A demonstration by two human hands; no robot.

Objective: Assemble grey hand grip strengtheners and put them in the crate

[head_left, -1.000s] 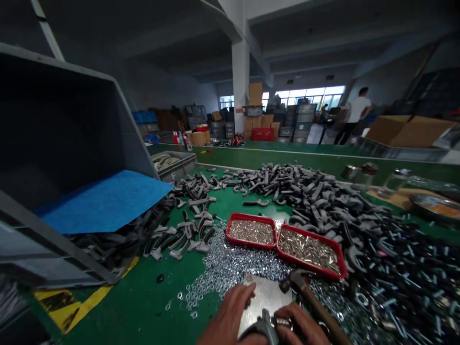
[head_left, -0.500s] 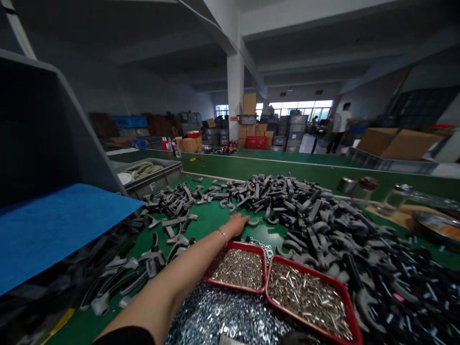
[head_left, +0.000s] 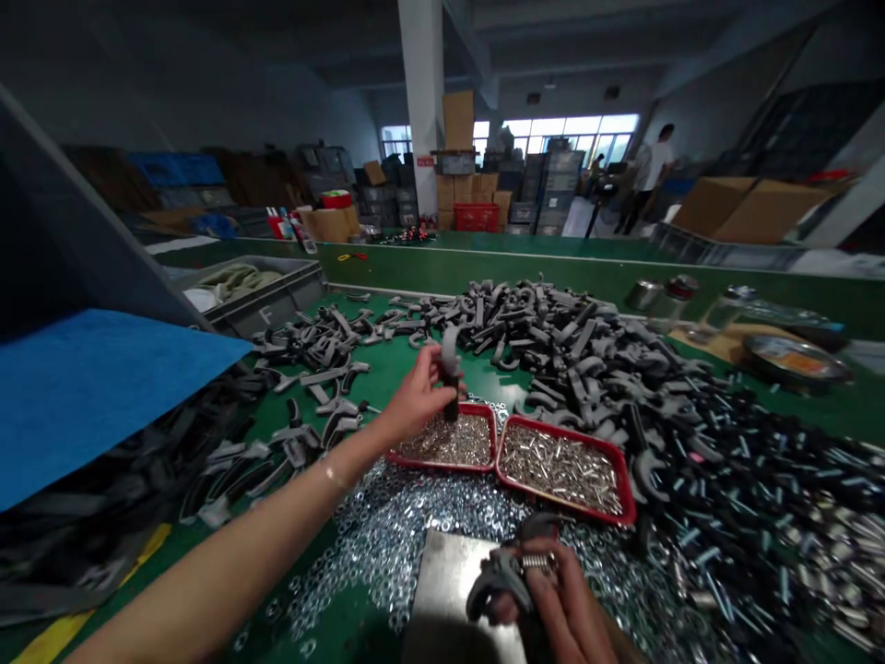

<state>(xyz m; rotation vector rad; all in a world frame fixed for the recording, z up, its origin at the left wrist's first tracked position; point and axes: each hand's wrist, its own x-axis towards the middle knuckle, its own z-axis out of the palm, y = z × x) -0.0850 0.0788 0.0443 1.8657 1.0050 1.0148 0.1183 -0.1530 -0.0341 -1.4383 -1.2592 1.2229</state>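
Left hand: thumb and fingers pinching hook-ended handle piece, raised by red tray — no spring visible on it. Right hand: fingers curled around clamp assembly over metal plate, coil spring present (seating unclear). Loose handle pieces left heaped.

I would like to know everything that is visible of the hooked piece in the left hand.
The hooked piece has a grey, curved upper end and a black, straighter lower part; its exact material is unclear. It is roughly upright, hook at the top, gripped by the left hand. In this view its lower end overlaps the left red tray; whether they touch is unclear.
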